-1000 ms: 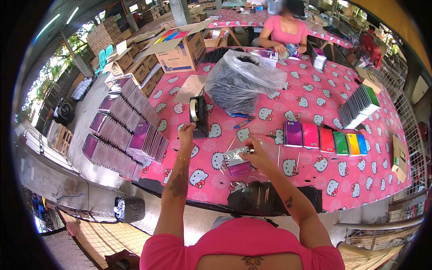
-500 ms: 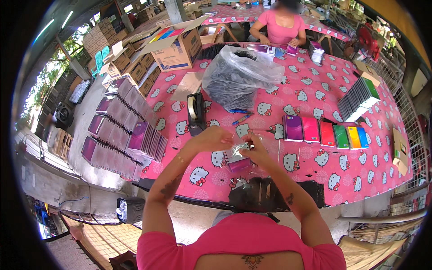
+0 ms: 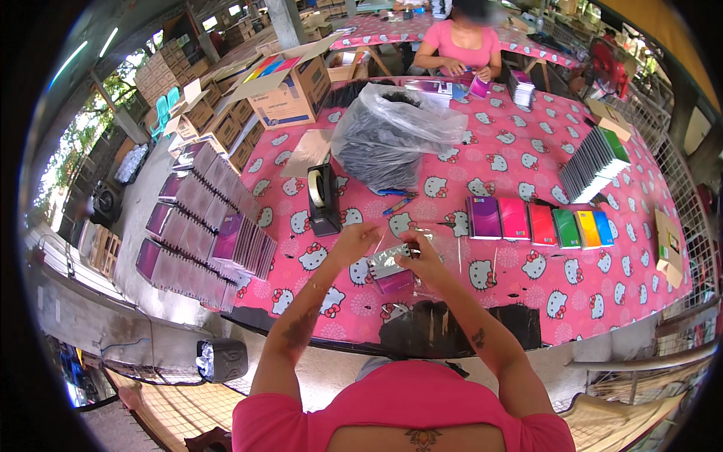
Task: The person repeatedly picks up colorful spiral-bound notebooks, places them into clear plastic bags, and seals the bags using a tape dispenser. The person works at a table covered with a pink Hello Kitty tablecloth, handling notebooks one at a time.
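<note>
A small spiral notebook (image 3: 397,283) with a purple cover lies flat on the table right in front of me. Clear plastic film (image 3: 385,264) covers its far part and spreads shiny to the right. My right hand (image 3: 423,258) is closed on the film over the notebook's right side, with a small dark thing at its fingertips too small to name. My left hand (image 3: 357,244) is pinched closed beside the film's far left edge; whatever its fingertips hold is hidden. Beyond the left hand stands a black tape dispenser (image 3: 324,207) with a roll of tape.
Stacked purple notebooks (image 3: 188,248) stand at the left. A grey plastic bag (image 3: 388,143) sits beyond pens (image 3: 397,199). Colourful notebooks (image 3: 520,218) lie in a row at right, near a tall stack (image 3: 595,166). Across the table a co-worker (image 3: 463,49) handles a purple notebook.
My left hand has come a little nearer to me, away from the tape dispenser, and more of the notebook shows. My right hand stays on the film. The co-worker's hands have drawn together.
</note>
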A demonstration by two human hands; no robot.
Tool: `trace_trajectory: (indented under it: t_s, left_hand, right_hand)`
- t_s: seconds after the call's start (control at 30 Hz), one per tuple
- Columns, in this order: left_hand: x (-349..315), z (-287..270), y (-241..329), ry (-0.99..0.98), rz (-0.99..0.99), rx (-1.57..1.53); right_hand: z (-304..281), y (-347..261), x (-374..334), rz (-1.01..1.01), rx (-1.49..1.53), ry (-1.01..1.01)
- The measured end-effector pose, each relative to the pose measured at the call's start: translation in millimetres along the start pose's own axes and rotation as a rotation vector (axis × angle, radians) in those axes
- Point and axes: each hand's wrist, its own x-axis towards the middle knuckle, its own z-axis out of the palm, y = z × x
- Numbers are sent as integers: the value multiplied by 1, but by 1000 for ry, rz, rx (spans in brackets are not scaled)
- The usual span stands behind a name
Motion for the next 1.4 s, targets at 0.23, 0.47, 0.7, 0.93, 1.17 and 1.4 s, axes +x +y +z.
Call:
trace_trajectory:
  t_s: [0.23, 0.47, 0.7, 0.93, 1.17, 1.4]
  left_hand:
    - [-47, 29, 85, 278, 121, 710]
    - [-64, 20, 103, 593, -79, -98]
    - [-96, 101, 35, 585, 60, -607]
    - [-79, 76, 90, 578, 216, -257]
    - [-51, -19, -14, 1048, -200, -63]
    - [-10, -57, -121, 944, -310, -579]
  right_hand:
    - [-5, 61, -71, -257, -973, 123]
    - [-19, 50, -66, 68, -259, -1]
    - [-48, -11, -45, -94, -182, -111]
    - [-42, -25, -51, -65, -275, -167]
    - [-6, -83, -59, -522, -796, 44]
    - [35, -99, -70, -570, -1385, -48]
